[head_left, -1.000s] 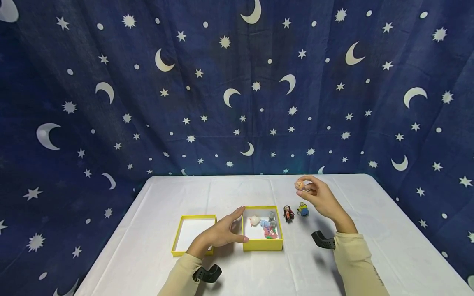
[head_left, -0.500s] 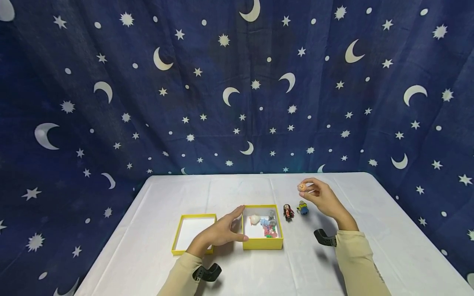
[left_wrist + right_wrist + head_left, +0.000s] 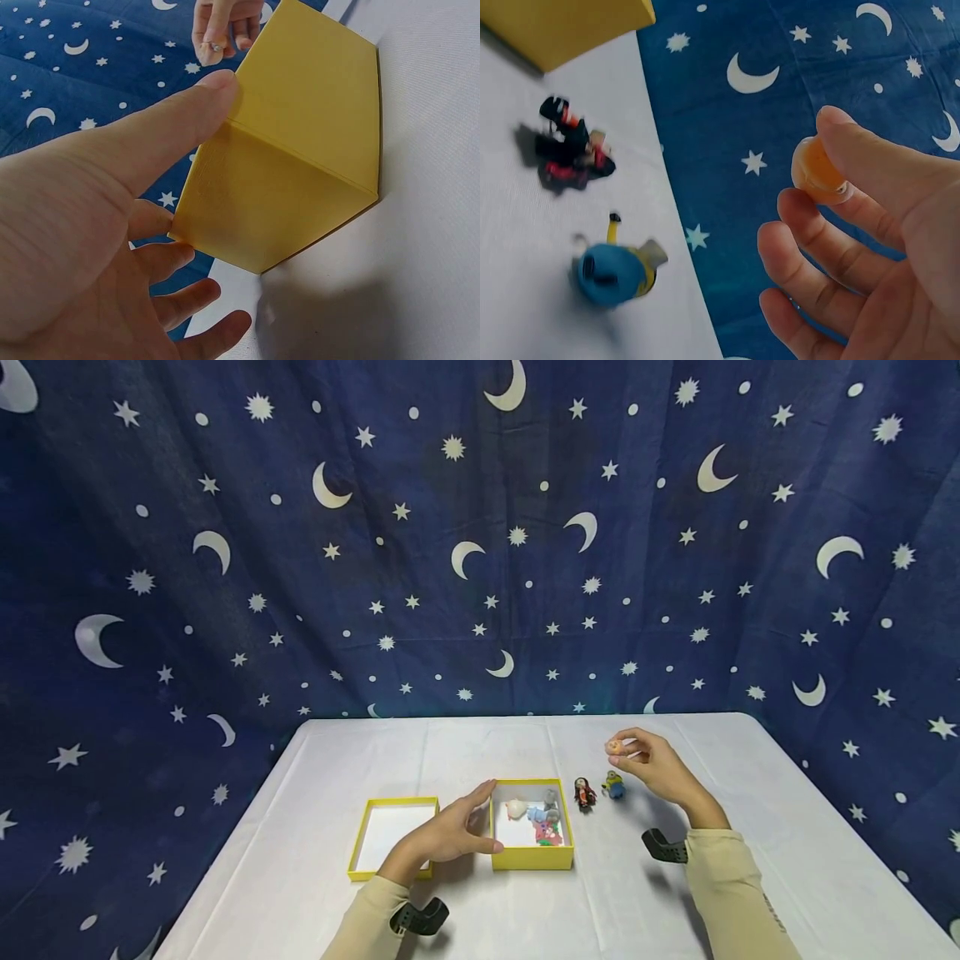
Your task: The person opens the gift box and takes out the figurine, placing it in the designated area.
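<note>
My left hand rests at the left side of an open yellow box, thumb at its near corner and index finger at its far corner. The left wrist view shows the thumb tip on the rim and the other fingers loosely extended. To the right, my right hand holds up a small orange toy figure, pinched between thumb and fingertips. Below that hand, a blue-and-yellow Minion figure and a dark-haired doll figure in red and black stand on the table.
Inside the box lie a white toy, a pink toy, and some blue and grey ones. Left of it, the yellow-rimmed lid lies with its white inside up, partly behind my left hand. A starry blue curtain hangs behind the white table.
My right hand has moved slightly right and lower with the orange toy figure, which has turned a little. My left hand has stayed at the box.
</note>
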Available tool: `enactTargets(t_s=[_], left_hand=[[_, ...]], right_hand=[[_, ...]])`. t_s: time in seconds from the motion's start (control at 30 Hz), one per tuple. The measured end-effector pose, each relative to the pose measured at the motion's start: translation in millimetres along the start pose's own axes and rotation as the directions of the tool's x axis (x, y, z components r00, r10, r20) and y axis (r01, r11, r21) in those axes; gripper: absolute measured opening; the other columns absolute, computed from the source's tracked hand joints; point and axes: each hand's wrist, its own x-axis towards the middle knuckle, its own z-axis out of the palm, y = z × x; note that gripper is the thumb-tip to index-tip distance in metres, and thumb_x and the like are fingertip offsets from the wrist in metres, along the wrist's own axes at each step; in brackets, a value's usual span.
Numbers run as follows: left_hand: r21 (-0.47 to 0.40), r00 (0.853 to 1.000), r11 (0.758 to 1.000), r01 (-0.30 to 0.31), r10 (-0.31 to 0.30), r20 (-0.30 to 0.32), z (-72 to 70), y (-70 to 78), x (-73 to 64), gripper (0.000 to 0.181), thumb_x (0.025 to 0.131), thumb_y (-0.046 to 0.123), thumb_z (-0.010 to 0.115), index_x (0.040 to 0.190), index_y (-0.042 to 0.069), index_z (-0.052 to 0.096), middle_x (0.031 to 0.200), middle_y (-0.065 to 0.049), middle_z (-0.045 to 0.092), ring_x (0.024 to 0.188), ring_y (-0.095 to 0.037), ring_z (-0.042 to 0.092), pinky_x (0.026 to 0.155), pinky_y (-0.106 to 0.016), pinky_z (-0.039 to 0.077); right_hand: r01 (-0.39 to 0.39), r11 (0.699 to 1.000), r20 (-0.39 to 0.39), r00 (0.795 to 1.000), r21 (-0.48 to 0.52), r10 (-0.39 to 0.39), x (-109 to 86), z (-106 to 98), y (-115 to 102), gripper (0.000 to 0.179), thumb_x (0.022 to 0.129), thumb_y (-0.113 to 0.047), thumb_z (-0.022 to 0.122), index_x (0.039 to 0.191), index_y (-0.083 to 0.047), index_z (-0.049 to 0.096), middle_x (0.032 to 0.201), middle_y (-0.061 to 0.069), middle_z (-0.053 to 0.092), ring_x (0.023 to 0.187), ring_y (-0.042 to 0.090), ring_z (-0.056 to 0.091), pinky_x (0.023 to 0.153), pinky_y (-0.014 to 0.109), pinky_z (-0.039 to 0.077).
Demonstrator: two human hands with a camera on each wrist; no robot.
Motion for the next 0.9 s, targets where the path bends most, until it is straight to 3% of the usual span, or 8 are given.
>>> enactTargets(t_s=[0.17,0.33,0.6,0.9], left_hand=[[-0.006,1.000,1.000,-0.002,0.002,-0.004,0.0,-0.2,0.0,0.100,0.086,0.029,0.081,0.162,0.007,0.020,0.170,-0.015,0.017,0.158,-0.033,0.017,0.127,-0.057,0.019],[-0.007,1.000,1.000,0.007,-0.007,-0.009,0.7,-0.5,-0.3,0.101,0.085,0.032,0.082,0.162,0.008,0.020,0.170,-0.015,0.018,0.158,-0.033,0.017,0.127,-0.057,0.020],[-0.019,1.000,1.000,0.004,-0.005,-0.009,0.6,-0.2,-0.8,0.103,0.085,0.033,0.082,0.162,0.008,0.020,0.170,-0.014,0.017,0.159,-0.033,0.016,0.127,-0.057,0.020],[-0.012,1.000,1.000,-0.001,0.001,-0.008,-0.1,0.1,-1.5,0.102,0.085,0.032,0.082,0.162,0.008,0.020,0.170,-0.014,0.017,0.159,-0.032,0.016,0.127,-0.057,0.019]], right_hand=[[0.000,1.000,0.000,1.000,-0.014,0.000,-3.5,-6,7,0.035,0.096,-0.014,0.069,0.124,0.006,0.061,0.118,0.026,0.071,0.085,0.001,0.067,0.074,0.022,0.057],[-0.017,0.999,-0.004,1.000,-0.042,0.017,-8.9,-12,17,0.035,0.098,-0.018,0.068,0.125,0.005,0.062,0.118,0.025,0.072,0.080,0.005,0.068,0.071,0.025,0.057],[-0.059,0.985,-0.111,0.993,-0.161,0.042,-14.4,-15,32,0.036,0.095,-0.025,0.072,0.120,0.000,0.068,0.110,0.018,0.073,0.082,0.000,0.061,0.070,0.021,0.052],[-0.044,0.989,-0.152,0.988,-0.141,0.022,-16.9,-14,47,0.035,0.093,-0.019,0.073,0.119,0.004,0.069,0.100,0.016,0.072,0.071,-0.001,0.060,0.064,0.020,0.051]])
